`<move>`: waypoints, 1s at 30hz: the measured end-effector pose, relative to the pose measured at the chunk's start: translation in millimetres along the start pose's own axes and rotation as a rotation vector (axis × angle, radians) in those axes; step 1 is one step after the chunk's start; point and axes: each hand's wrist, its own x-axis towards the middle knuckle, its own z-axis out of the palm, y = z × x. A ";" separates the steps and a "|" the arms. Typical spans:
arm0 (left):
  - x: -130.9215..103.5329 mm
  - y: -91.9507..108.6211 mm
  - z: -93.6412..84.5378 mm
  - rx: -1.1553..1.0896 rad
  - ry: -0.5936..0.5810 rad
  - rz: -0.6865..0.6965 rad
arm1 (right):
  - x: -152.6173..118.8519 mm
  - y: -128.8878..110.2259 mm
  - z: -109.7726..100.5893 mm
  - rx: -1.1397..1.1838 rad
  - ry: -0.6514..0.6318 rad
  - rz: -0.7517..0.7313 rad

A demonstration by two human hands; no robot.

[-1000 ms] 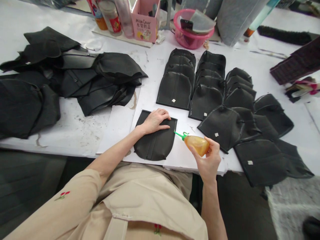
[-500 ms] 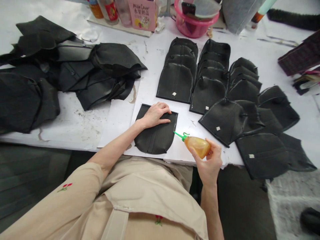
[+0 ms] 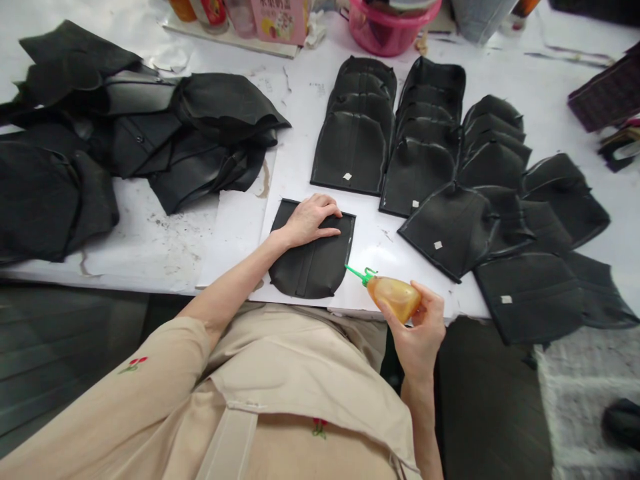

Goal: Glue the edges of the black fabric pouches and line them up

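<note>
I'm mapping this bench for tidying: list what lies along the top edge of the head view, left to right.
Orange jar, red-labelled jar, clear cup, pink box, white tissue, pink bowl, grey container, orange-brown bottle, black strip.

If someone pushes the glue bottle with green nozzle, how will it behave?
The bottle probably gives under the fingers, since its translucent body looks like soft plastic. Set down, it may roll, being rounded. The thin green nozzle looks easy to bend.

Probably "水果奶盖" on pink box point(image 3: 281, 21)
</note>
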 end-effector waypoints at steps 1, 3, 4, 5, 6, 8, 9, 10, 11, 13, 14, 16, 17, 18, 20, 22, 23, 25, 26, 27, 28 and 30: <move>0.1 -0.2 0.1 0.001 0.000 0.001 | -2.0 0.0 -0.7 0.003 -0.001 0.010; 0.2 -0.4 -0.1 0.002 0.003 0.004 | -5.9 -0.3 -1.8 0.009 0.000 0.027; 0.2 -0.3 -0.3 0.002 0.003 0.004 | -7.7 -0.5 -2.3 0.013 0.001 0.034; 0.0 -0.1 -0.6 0.002 0.003 0.003 | -9.3 -0.6 -2.7 0.017 0.001 0.039; -0.3 0.3 -0.9 0.001 0.004 0.003 | -11.0 -0.5 -3.2 0.023 0.001 0.044; -0.9 1.2 -1.4 -0.001 0.003 0.001 | -14.1 -0.1 -3.9 0.033 -0.003 0.054; -1.1 1.7 -1.4 -0.002 0.004 0.000 | -15.7 0.1 -4.3 0.036 -0.006 0.059; -1.1 1.9 -1.3 -0.004 0.003 0.000 | -17.3 0.3 -4.7 0.039 -0.009 0.066; -0.9 1.9 -1.1 -0.006 0.003 0.000 | -18.9 0.3 -5.2 0.043 -0.012 0.075; 0.1 1.1 -0.6 -0.014 0.003 -0.001 | -22.2 -0.5 -6.0 0.046 -0.016 0.094; 0.8 0.5 -0.8 -0.019 0.003 0.000 | -23.8 -1.2 -6.4 0.046 -0.016 0.102; 1.3 0.2 -3.1 -0.035 -0.005 0.006 | -26.5 -2.8 -6.9 0.044 -0.020 0.118; 0.4 1.2 -5.6 -0.043 -0.007 0.011 | -27.5 -3.5 -7.0 0.043 -0.019 0.125; -1.7 3.2 -8.9 -0.048 -0.003 0.017 | -28.2 -4.1 -6.9 0.044 -0.018 0.130; -10.3 10.7 -17.4 -0.047 0.003 0.046 | -28.7 -4.8 -6.7 0.048 -0.016 0.137; -24.5 21.5 -25.3 -0.064 -0.050 0.117 | -28.6 -5.0 -6.4 0.055 -0.013 0.137; -32.8 27.0 -28.0 -0.087 -0.104 0.163 | -28.5 -5.1 -6.4 0.057 -0.015 0.139; -49.2 35.9 -29.6 -0.141 -0.205 0.237 | -29.1 -5.1 -6.8 0.059 -0.021 0.146; -56.3 38.6 -28.6 -0.158 -0.227 0.253 | -29.8 -5.0 -7.2 0.059 -0.027 0.150; -62.1 40.2 -26.8 -0.164 -0.230 0.258 | -30.8 -4.8 -7.6 0.060 -0.036 0.154; -66.4 40.7 -24.6 -0.162 -0.222 0.256 | -32.0 -4.5 -8.1 0.063 -0.045 0.156; -70.9 39.9 -20.5 -0.152 -0.212 0.243 | -34.9 -3.8 -9.0 0.066 -0.058 0.158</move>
